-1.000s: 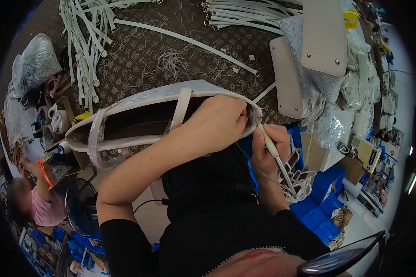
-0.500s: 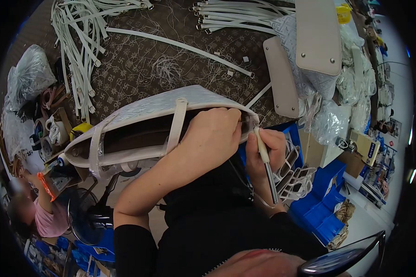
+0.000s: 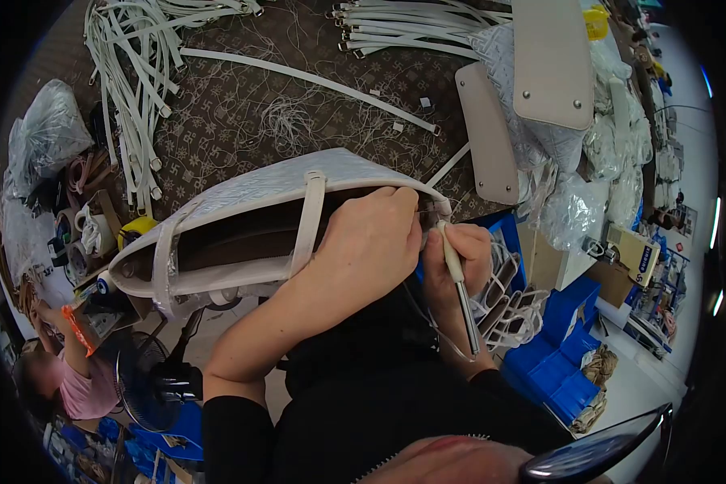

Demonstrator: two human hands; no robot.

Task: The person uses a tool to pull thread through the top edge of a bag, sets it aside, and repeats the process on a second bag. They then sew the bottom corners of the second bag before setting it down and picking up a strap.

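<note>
A whitish handbag (image 3: 258,179) with a quilted-looking outer side and a dark lining lies on its side, mouth toward me. My left hand (image 3: 375,234) reaches over the mouth to its right corner. The fingers are curled closed, and what they pinch is hidden; a thin thread seems to run beside them. My right hand (image 3: 460,254) is closed around an awl (image 3: 453,262) with a cream handle and a metal shaft pointing down toward me. The awl's upper end is at the bag's right corner. A loose thread hangs by my right wrist.
White straps with buckles (image 3: 133,105) pile up at the far left, and more straps (image 3: 411,28) lie at the back. Another pale bag (image 3: 552,73) stands at the right. Below are blue crates (image 3: 561,363) and a fan (image 3: 149,383). A person in pink (image 3: 89,387) sits left.
Both hands stay at the bag's right corner. My right hand and the awl have shifted slightly left, closer to my left hand. The camera view has moved a little.
</note>
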